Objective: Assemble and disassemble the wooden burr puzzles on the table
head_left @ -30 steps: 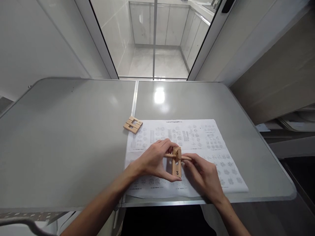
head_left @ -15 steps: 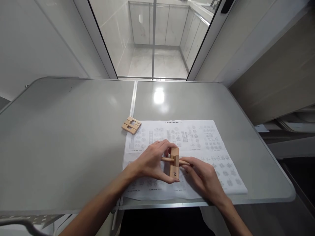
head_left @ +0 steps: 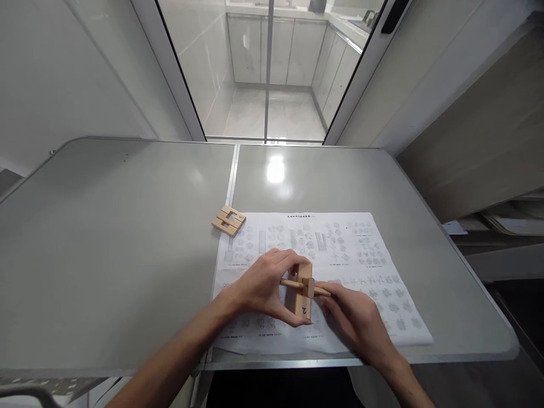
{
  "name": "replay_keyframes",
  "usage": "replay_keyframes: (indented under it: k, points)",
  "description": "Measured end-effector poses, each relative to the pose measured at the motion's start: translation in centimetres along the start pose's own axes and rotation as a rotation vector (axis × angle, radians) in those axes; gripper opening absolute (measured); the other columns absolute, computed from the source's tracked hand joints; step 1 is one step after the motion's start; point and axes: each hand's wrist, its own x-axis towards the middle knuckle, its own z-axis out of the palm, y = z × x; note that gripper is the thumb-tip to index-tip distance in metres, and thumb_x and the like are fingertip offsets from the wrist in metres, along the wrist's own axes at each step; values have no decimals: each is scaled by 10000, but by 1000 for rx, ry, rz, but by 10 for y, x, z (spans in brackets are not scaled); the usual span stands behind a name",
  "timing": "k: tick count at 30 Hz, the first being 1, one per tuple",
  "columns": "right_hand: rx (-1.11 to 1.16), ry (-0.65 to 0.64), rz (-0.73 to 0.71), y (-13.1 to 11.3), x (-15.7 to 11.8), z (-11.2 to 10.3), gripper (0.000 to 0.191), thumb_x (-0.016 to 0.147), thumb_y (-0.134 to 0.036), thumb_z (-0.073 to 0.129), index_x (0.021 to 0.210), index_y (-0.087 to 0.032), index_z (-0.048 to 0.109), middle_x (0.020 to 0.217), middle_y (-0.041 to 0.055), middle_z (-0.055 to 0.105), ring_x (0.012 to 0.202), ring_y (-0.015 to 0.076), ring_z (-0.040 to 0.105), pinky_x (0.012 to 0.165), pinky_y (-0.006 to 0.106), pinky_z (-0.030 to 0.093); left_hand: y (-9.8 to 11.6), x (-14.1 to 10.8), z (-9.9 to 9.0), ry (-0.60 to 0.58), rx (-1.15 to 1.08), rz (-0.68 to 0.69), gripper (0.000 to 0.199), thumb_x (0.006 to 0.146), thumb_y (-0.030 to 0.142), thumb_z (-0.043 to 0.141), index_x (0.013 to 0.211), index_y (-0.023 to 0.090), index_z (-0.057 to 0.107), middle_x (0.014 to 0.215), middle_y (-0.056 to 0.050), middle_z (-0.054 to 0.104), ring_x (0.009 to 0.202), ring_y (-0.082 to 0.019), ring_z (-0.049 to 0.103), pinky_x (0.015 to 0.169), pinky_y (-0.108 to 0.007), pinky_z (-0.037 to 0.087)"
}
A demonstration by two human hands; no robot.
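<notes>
My left hand (head_left: 266, 289) grips a wooden puzzle block (head_left: 303, 309) marked "2" by its two ends, thumb at the near end and fingers at the far end. A wooden rod (head_left: 292, 283) runs crosswise through it, and a short flat-ended wooden piece (head_left: 310, 287) stands up from its middle. My right hand (head_left: 355, 314) is closed on the rod's right end, pinching it between thumb and fingers. Both hands are above a printed instruction sheet (head_left: 276, 269). How the pieces join inside is hidden.
A flat wooden puzzle piece (head_left: 229, 221) with square openings lies at the sheet's far left corner. The grey table (head_left: 140, 238) has a metal seam strip (head_left: 233, 175). Beyond its far edge is a glass door (head_left: 246, 113); a shelf with papers (head_left: 510, 218) is at right.
The whole view has shifted slightly, so everything appears a little lower. Both hands keep their hold, and the upright wooden piece looks tilted a bit more to the right.
</notes>
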Motion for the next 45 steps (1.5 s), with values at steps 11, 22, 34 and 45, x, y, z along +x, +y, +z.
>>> replay_keyframes:
  k: [11, 22, 34, 45]
  points:
    - [10, 22, 42, 2, 1, 1, 222, 1102, -238, 587, 1248, -278, 749, 1132, 30, 852, 899, 190, 819, 785, 250, 625, -2, -2, 7, 55, 105, 53, 831, 639, 582, 931, 1277, 187, 573, 1077, -68, 720, 901, -245, 670, 920, -413, 511]
    - [-32, 34, 77, 2, 1, 2, 179, 1110, -255, 572, 1155, -295, 740, 1265, 72, 698, 987, 200, 760, 754, 283, 610, -5, -3, 10, 30, 152, 59, 789, 668, 585, 908, 1259, 182, 575, 1082, -70, 716, 974, -267, 690, 971, -424, 493]
    - [-163, 36, 61, -30, 5, -8, 244, 1113, -246, 535, 1324, -304, 641, 1302, 91, 672, 1187, 254, 682, 949, 373, 615, -2, -5, 14, 90, 174, 50, 775, 653, 549, 888, 1247, 178, 555, 1046, -71, 703, 899, -259, 677, 918, -415, 507]
    - [-130, 0, -41, -8, 10, -10, 207, 1109, -198, 536, 1219, -288, 687, 1178, 83, 742, 1083, 248, 730, 879, 360, 630, -2, -5, 14, 83, 176, 41, 805, 657, 527, 886, 1298, 185, 542, 1130, -90, 728, 974, -285, 711, 949, -430, 504]
